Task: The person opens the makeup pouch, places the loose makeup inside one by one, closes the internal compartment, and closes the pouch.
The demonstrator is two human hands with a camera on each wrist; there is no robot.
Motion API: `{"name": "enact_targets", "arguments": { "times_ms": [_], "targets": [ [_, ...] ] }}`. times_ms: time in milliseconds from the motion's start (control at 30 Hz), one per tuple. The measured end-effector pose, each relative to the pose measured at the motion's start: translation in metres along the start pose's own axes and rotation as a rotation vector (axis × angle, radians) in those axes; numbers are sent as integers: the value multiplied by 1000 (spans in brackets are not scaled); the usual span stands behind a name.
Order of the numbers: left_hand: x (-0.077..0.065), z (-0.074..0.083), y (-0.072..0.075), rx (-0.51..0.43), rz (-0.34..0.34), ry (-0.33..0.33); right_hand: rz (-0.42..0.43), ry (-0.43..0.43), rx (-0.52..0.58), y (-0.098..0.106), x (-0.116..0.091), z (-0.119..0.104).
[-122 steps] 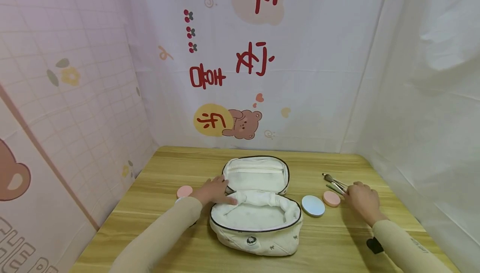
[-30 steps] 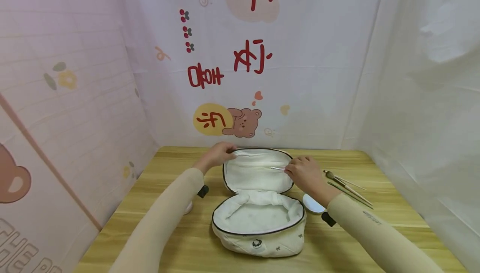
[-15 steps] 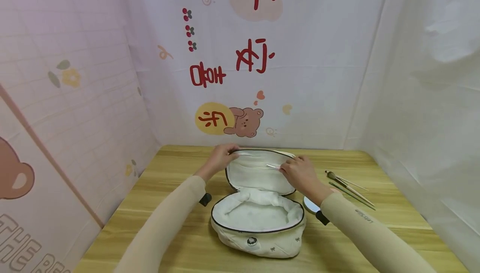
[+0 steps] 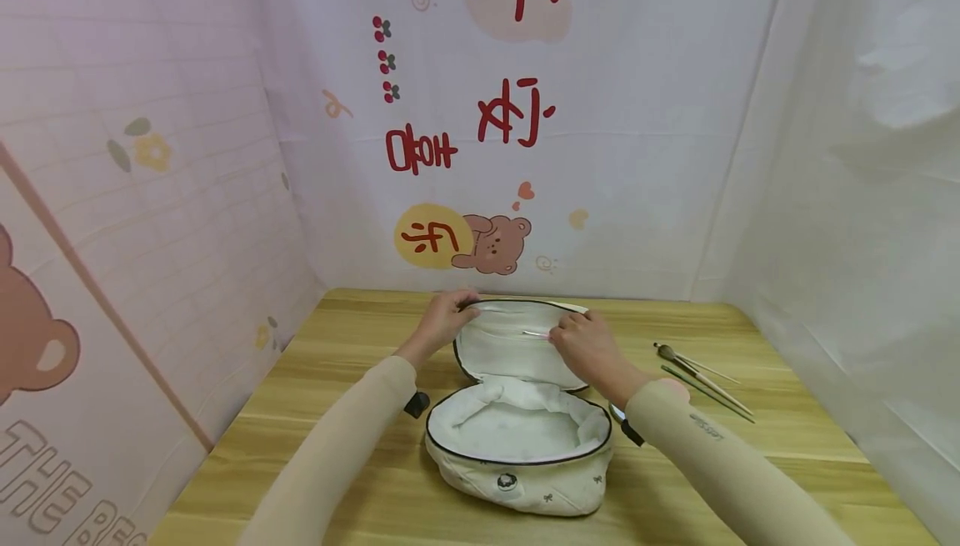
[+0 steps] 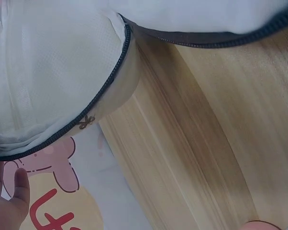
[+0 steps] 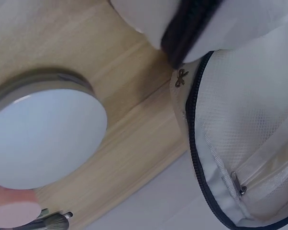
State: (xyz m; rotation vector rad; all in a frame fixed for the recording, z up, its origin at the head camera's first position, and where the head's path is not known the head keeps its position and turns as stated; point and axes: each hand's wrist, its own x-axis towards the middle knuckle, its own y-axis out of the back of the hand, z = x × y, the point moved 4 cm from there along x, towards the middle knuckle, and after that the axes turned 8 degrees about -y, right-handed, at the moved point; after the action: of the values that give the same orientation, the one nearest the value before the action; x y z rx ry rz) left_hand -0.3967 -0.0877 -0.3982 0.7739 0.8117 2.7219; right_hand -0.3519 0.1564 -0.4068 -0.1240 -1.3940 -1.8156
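Observation:
A cream cosmetic bag stands on the wooden table with its lid raised behind its padded opening. My left hand grips the lid's upper left rim; the left wrist view shows the thumb of that hand just below the black zip edge. Between the fingers of my right hand is a slim pale makeup brush, pointing left across the lid's inner mesh pocket. Most of its handle is hidden by the hand. A metal zip pull hangs at that pocket's end.
Several makeup brushes lie on the table to the right. Near the bag's right side are a round white-topped case and a smaller pink one. Another pink round thing shows at the left wrist view's lower edge.
Four seconds ago my right hand was at the brushes and my left at the bag's side. Since then the lid has been lifted. Lately the right hand and brush have shifted slightly left.

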Motion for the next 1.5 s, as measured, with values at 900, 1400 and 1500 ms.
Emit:
{"name": "enact_targets", "arguments": {
  "times_ms": [900, 1400, 1500],
  "targets": [
    [-4, 3, -3, -8, 70, -32, -104, 126, -167, -9, 10, -35],
    [-7, 1, 0, 5, 40, -18, -127, 140, -136, -11, 3, -38],
    [-8, 1, 1, 28, 40, -17, -123, 149, -142, -10, 1, -37]
  ]
}}
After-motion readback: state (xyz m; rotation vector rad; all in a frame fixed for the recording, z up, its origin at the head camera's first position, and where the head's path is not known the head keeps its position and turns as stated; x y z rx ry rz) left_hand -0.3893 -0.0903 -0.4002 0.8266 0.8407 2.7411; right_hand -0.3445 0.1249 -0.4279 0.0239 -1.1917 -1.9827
